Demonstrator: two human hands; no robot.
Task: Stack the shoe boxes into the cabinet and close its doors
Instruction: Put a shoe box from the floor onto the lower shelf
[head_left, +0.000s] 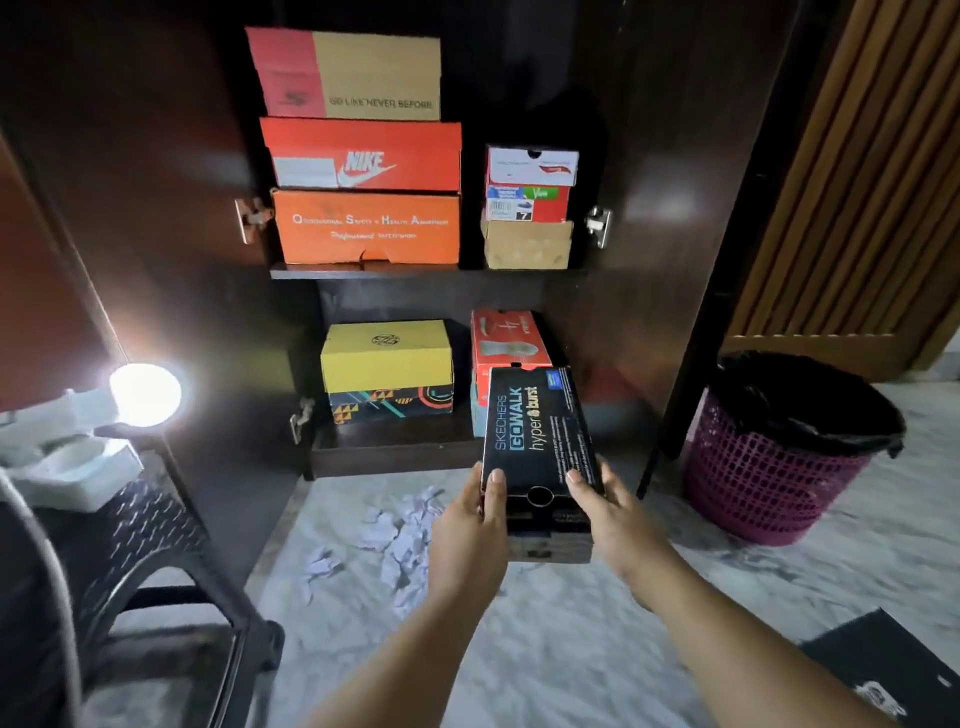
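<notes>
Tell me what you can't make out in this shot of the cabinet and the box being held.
Head view:
- Blue box under the red box: mostly hidden by the black Skechers box.
- Fine print on the Skechers box: too small.
- Bin contents: hidden by its black liner.
- Left hand and right hand fingers under the box: hidden.

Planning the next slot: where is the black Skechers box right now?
In the head view the black Skechers box is low centre-right, held by the left hand and right hand before the lower shelf, just in front of the red-orange box.
</notes>
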